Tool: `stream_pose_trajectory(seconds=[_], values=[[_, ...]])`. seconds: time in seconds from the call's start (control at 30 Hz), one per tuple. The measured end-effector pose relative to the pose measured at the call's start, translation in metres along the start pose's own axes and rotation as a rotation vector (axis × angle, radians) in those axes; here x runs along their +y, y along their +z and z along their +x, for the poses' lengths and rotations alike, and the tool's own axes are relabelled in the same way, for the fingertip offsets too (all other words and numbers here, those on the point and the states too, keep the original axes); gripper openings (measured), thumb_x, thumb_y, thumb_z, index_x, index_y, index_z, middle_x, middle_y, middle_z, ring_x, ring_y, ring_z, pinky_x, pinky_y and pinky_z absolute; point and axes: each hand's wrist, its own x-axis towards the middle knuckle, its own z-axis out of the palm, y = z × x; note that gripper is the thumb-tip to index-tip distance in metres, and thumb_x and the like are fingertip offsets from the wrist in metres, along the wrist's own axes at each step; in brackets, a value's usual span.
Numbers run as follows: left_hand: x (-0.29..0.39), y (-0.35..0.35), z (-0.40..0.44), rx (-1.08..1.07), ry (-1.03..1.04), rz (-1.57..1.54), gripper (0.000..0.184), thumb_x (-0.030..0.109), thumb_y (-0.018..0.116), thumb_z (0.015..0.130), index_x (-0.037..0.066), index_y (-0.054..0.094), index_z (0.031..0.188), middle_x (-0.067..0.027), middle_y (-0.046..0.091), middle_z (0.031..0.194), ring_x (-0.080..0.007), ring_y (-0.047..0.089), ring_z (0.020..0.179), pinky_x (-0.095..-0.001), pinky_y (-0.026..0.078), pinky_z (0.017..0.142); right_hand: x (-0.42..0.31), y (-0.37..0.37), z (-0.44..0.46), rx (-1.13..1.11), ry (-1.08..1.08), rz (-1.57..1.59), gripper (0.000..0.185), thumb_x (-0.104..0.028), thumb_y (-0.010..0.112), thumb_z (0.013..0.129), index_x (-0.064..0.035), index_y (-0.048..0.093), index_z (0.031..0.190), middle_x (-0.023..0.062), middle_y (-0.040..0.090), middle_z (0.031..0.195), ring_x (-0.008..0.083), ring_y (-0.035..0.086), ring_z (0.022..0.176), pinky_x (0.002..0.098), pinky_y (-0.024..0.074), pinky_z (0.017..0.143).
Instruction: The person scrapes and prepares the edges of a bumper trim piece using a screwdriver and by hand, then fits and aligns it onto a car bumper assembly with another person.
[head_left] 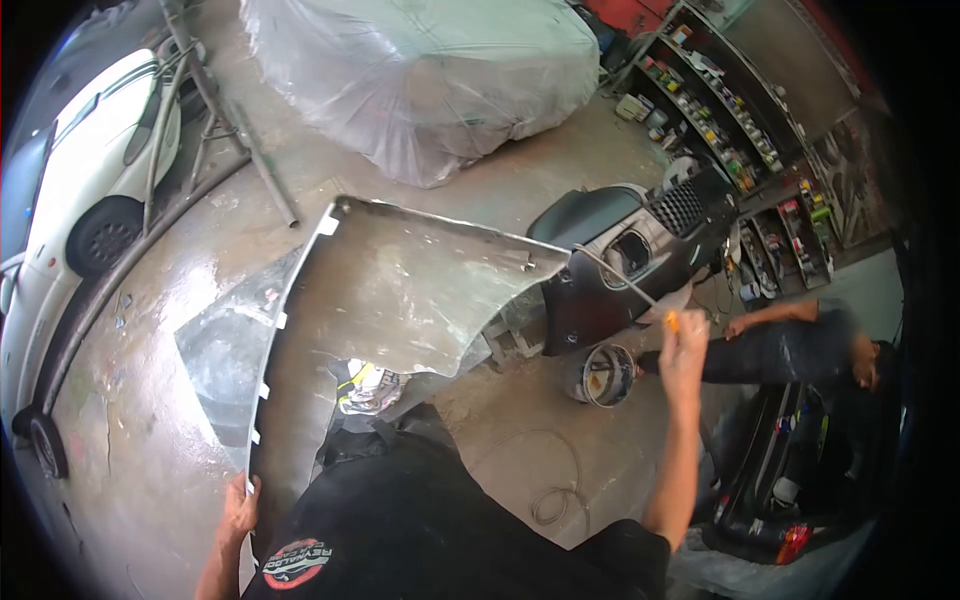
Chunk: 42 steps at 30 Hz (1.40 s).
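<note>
Head view: we find the curved car panel in front of the wearer's black shirt, above the floor; the left hand is clamped on its long edge, low on the left; the right hand is closed around a thin rod with an orange end, the rod's tip by the panel's far right corner; whether they touch we cannot tell.

Risk, in our judgement: the tip could scratch the panel if the right hand slips; the panel could tilt or drop if the left grip loosens, since what bears its weight is unclear to us.

Count: one panel, one rod, at least four white tabs along the edge; one dark bumper, one bucket, one covered vehicle, one white car, one other person.
</note>
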Motion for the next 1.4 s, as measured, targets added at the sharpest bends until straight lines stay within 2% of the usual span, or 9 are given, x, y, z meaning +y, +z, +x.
stream_pose_trajectory(seconds=[0.13,0.3,0.43,0.63,0.97,1.1,1.13,1.27,1.4], values=[[-0.021,-0.002,-0.013,0.023,-0.037,-0.007,0.047,0.044,0.047,0.097,0.0,0.05,0.079,-0.0041,0.039,0.062,-0.013,0.038,0.062,-0.0359,0.034,0.054,-0.031,0.123,-0.075,0.027,0.234,0.511,0.01,-0.007,0.057,0.092,-0.0025,0.062,0.099,0.0106,0.056,0.088,0.0238,0.057,0.086,0.0336,0.045,0.078],[-0.036,-0.011,-0.038,0.098,-0.097,0.056,0.048,0.043,0.047,0.097,-0.003,0.049,0.08,-0.0095,0.039,0.061,-0.0156,0.037,0.061,-0.0385,0.034,0.054,-0.09,0.297,-0.165,-0.188,0.48,0.671,0.016,-0.017,0.061,0.092,-0.0047,0.064,0.102,0.0084,0.065,0.09,0.0186,0.062,0.085,0.033,0.0486,0.08],[-0.025,-0.01,-0.055,0.173,-0.128,0.138,0.047,0.041,0.047,0.097,-0.003,0.049,0.079,-0.0108,0.038,0.06,-0.0173,0.037,0.061,-0.0408,0.033,0.054,-0.165,0.375,-0.165,-0.346,0.501,0.621,0.033,-0.03,0.058,0.092,-0.0018,0.063,0.109,0.0241,0.066,0.097,0.0429,0.063,0.094,0.0464,0.0498,0.082],[-0.037,0.002,-0.085,0.254,-0.09,0.239,0.046,0.039,0.048,0.097,-0.002,0.049,0.078,-0.0072,0.038,0.06,-0.0146,0.037,0.061,-0.0389,0.031,0.053,-0.22,0.442,-0.144,-0.459,0.466,0.512,0.031,-0.031,0.052,0.097,-0.0011,0.061,0.1,0.0229,0.06,0.09,0.0433,0.058,0.089,0.052,0.0466,0.079],[0.035,0.028,-0.089,0.3,-0.336,-0.017,0.046,0.044,0.047,0.1,0.002,0.051,0.079,0.0036,0.038,0.065,-0.0093,0.035,0.065,-0.0329,0.03,0.055,-0.251,0.456,-0.153,-0.522,0.408,0.564,0.021,-0.019,0.059,0.09,0.0013,0.062,0.093,0.0228,0.06,0.093,0.0408,0.06,0.091,0.0496,0.048,0.078],[0.016,0.028,-0.089,0.271,-0.322,-0.022,0.049,0.047,0.048,0.099,0.003,0.051,0.079,0.0043,0.038,0.067,-0.0093,0.034,0.066,-0.0331,0.03,0.056,-0.23,0.461,-0.142,-0.33,0.419,0.684,0.015,-0.012,0.055,0.089,0.0014,0.061,0.088,0.0224,0.062,0.089,0.0426,0.058,0.089,0.0496,0.0457,0.08],[0.009,0.029,-0.087,0.276,-0.311,-0.046,0.049,0.047,0.049,0.099,0.003,0.051,0.08,0.0043,0.038,0.067,-0.0091,0.034,0.066,-0.0327,0.03,0.055,-0.221,0.46,-0.131,-0.166,0.421,0.657,0.016,-0.012,0.055,0.091,0.0009,0.062,0.086,0.0182,0.062,0.084,0.0357,0.061,0.079,0.0449,0.0484,0.074],[-0.012,0.035,-0.077,0.279,-0.26,-0.143,0.047,0.045,0.051,0.099,0.002,0.051,0.08,0.0047,0.038,0.067,-0.008,0.034,0.065,-0.0307,0.03,0.054,-0.22,0.324,-0.02,-0.113,0.507,1.14,0.022,-0.018,0.06,0.095,0.0034,0.062,0.088,0.0088,0.06,0.077,0.0165,0.059,0.065,0.0344,0.0485,0.062],[-0.026,0.033,-0.064,0.234,-0.258,-0.158,0.042,0.041,0.052,0.099,0.002,0.051,0.08,0.0049,0.039,0.067,-0.0065,0.035,0.065,-0.029,0.029,0.053,-0.245,0.234,0.049,-0.042,0.144,1.017,0.017,-0.014,0.061,0.093,0.0027,0.064,0.092,0.0147,0.064,0.081,0.0285,0.062,0.07,0.04,0.0489,0.066]])
